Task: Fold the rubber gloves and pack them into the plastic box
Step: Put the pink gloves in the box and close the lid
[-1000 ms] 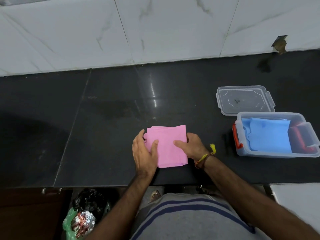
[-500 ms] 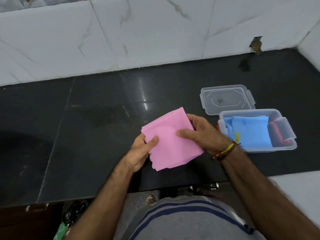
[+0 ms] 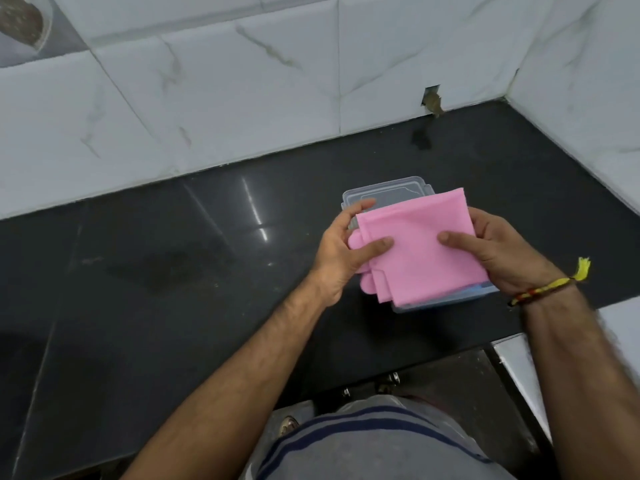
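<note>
Both hands hold the folded pink gloves over the plastic box: the left hand pinches the 9 o'clock edge with thumb on top, and the right hand grips the 3 o'clock edge likewise. To pack well, I would keep the stack level, line it up with the box walls and lower it flat so the limp rubber stays folded. The gloves look matte and floppy, with rounded fingertips poking out at 8 o'clock; the box is clear and rigid, something blue inside, its lid at 12 o'clock.
</note>
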